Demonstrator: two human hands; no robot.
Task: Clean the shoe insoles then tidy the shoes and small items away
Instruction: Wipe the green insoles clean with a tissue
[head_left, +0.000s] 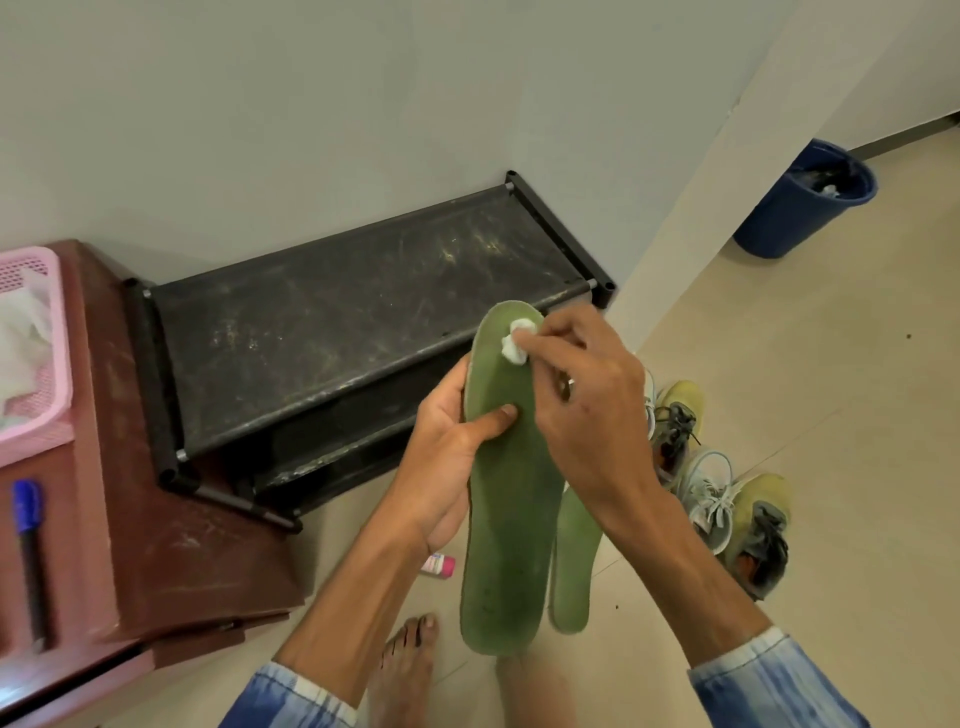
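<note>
My left hand (447, 447) grips a long green insole (511, 514) by its left edge, thumb pressed on its upper face. At the insole's toe end my right hand (587, 395) pinches a small white cotton wad (517, 345) against the surface. A second green insole (574, 566) lies on the floor tiles just behind the held one, partly hidden. Two yellow and grey shoes (675, 415) (758, 530) stand on the floor to the right, with a pale blue shoe (706, 499) between them. A small pink and white bottle (439, 565) lies on the floor under my left wrist.
A black low shoe rack (332, 322) stands against the wall ahead. On the brown stool (171, 530) at left are a pink basket (52, 364) with white tissue and a blue pen (28, 540). A blue bin (810, 202) stands at far right. My bare foot (408, 670) is below.
</note>
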